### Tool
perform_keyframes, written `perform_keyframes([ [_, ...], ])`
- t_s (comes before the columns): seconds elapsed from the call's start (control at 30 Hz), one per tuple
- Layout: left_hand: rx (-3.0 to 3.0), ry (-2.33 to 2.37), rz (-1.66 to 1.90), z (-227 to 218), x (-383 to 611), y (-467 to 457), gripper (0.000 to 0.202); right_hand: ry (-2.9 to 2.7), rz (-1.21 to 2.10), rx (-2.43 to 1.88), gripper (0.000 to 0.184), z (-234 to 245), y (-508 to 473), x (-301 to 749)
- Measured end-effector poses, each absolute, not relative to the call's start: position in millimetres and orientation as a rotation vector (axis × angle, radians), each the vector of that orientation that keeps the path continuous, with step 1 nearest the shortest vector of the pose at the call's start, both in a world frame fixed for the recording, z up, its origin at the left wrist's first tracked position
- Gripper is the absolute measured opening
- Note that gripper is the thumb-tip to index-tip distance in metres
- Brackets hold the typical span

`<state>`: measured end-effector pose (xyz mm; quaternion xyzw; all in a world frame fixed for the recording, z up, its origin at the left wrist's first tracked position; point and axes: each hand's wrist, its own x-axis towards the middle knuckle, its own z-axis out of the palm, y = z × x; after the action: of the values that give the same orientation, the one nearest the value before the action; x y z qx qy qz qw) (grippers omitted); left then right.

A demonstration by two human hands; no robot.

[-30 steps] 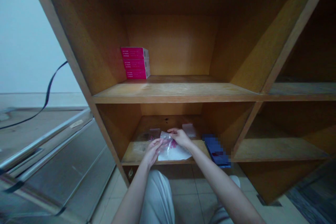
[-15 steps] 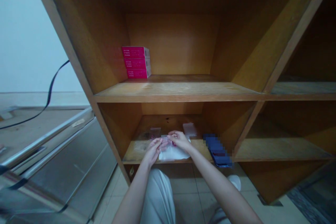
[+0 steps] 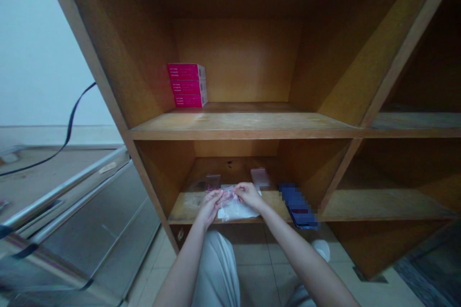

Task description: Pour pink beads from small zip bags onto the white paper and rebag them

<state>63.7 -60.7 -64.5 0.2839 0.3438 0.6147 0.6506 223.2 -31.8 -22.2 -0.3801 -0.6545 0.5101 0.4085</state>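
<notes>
Over the front of the lower shelf, my left hand point(image 3: 208, 208) pinches a small clear plastic bag point(image 3: 226, 196) with something reddish in it, too small to name. My right hand point(image 3: 248, 195) is closed at the bag's right side, its fingertips together; whether it also grips a small piece is hard to make out. Beneath both hands lies a white, crinkled plastic packet point(image 3: 237, 212). Behind my left hand rests a small clear packet point(image 3: 212, 182) with a reddish tint. Beyond my right hand is another clear, pale packet point(image 3: 260, 177).
To the right, a dark blue packet point(image 3: 302, 211), partly pixelated, overhangs the shelf's front edge. Three pink boxes point(image 3: 188, 86) are stacked on the upper shelf point(image 3: 245, 121). A wooden divider point(image 3: 340, 177) bounds the right side. A metal-framed case point(image 3: 97, 230) stands at the left.
My right hand has shifted slightly to the right and down, its fingers curling closer together. More of the white packet shows between the hands. My left hand stays almost in place.
</notes>
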Motion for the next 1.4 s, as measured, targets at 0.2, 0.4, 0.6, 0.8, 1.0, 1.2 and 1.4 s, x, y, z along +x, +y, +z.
perform_keyframes([
  [0.2, 0.649, 0.720, 1.424, -65.9, 63.9, -59.9, 0.011, -1.653, 1.267, -0.961, 0.020, -19.2, -34.2, 223.9],
  [0.4, 0.694, 0.699, 1.367, -59.3, 66.9, -63.4, 0.014, -1.627, 1.290, -0.947, 0.016, -20.2, -35.0, 219.1],
  [0.6, 0.692, 0.777, 1.362, -58.0, 68.1, -62.1, 0.015, -1.576, 1.304, -0.933, 0.012, -28.5, -32.8, 210.6],
  [0.8, 0.677, 0.752, 1.386, -64.4, 65.7, -59.1, 0.013, -1.621, 1.258, -0.883, 0.010, -28.1, -36.8, 203.4],
  [1.0, 0.672, 0.735, 1.407, -64.1, 67.1, -59.2, 0.016, -1.620, 1.136, -0.914, 0.006, -30.4, -39.0, 195.3],
  [1.2, 0.671, 0.750, 1.422, -64.8, 66.3, -58.9, 0.018, -1.596, 1.015, -0.970, 0.008, -33.6, -38.9, 185.9],
  [1.4, 0.692, 0.755, 1.417, -64.9, 65.3, -60.0, 0.017, -1.595, 0.960, -1.023, 0.006, -34.1, -42.3, 181.6],
])
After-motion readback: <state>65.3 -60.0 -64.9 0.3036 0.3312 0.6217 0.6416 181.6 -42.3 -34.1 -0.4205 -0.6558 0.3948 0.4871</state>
